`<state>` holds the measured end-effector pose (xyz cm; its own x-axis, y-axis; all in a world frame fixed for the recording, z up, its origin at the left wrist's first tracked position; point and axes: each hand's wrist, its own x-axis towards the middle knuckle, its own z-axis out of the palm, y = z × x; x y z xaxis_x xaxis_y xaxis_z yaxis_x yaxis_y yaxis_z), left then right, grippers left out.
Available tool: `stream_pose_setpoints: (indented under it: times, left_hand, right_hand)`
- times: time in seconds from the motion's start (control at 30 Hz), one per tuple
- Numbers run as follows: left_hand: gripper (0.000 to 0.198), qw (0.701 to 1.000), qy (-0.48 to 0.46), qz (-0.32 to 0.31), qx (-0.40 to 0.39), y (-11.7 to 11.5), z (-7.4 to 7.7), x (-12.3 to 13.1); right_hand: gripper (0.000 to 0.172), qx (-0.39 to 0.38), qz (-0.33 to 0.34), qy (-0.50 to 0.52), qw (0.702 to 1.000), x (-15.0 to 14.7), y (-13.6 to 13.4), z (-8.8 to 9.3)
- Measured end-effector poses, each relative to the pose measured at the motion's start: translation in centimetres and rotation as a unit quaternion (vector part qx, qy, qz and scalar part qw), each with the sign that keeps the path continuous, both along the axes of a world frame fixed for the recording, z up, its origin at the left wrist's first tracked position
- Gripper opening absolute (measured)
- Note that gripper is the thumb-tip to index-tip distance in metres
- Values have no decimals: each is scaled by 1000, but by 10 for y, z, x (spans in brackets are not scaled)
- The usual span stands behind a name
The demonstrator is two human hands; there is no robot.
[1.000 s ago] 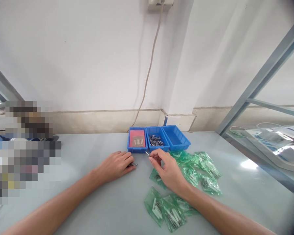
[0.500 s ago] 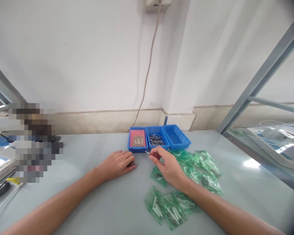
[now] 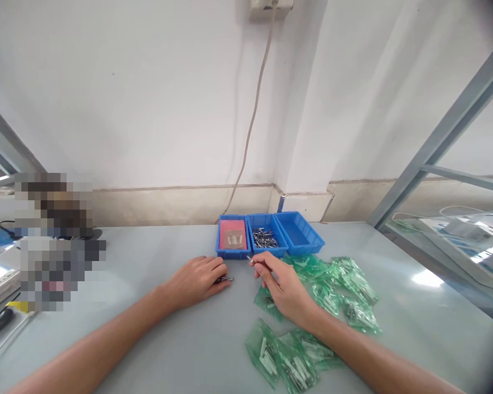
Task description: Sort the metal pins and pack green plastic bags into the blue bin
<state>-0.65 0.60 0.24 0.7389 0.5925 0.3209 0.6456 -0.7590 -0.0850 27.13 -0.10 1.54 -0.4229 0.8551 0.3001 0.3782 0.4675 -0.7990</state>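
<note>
My left hand (image 3: 197, 279) rests on the grey table (image 3: 168, 328), fingers curled over a few small metal pins (image 3: 224, 279) that poke out at its fingertips. My right hand (image 3: 281, 284) hovers just right of it, pinching one small metal pin (image 3: 250, 259) between thumb and forefinger, close to the front of the blue trays. The middle blue tray (image 3: 267, 239) holds a heap of the same metal pins. The left blue tray (image 3: 232, 238) has a pink liner and small clear bags. The right blue tray (image 3: 302, 233) looks bare.
Several green plastic bags of pins (image 3: 332, 284) lie scattered right of my right hand, with more green bags (image 3: 283, 358) near my right forearm. A cable (image 3: 250, 126) hangs down the wall. A metal frame (image 3: 435, 137) stands at right; blurred items sit at left.
The view shifted slightly. My right hand lowered a little toward the table with the pin still pinched. My left hand stayed put.
</note>
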Motion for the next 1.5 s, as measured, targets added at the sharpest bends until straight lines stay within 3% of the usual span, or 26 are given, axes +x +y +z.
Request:
stream_pose_setpoints:
  times: [0.47, 1.17, 1.5]
  left_hand:
    - [32, 1000, -19, -1, -17, 0, 1, 1]
    - [29, 1000, -7, 8, -19, 1, -2, -1]
    - [31, 1000, -15, 9, -20, 0, 0, 0]
  right_hand:
    - [6, 10, -15, -2, 1000, -1, -1, 4]
    - [24, 58, -20, -21, 998, -1, 0, 0]
    - [9, 35, -57, 17, 998, -1, -1, 5]
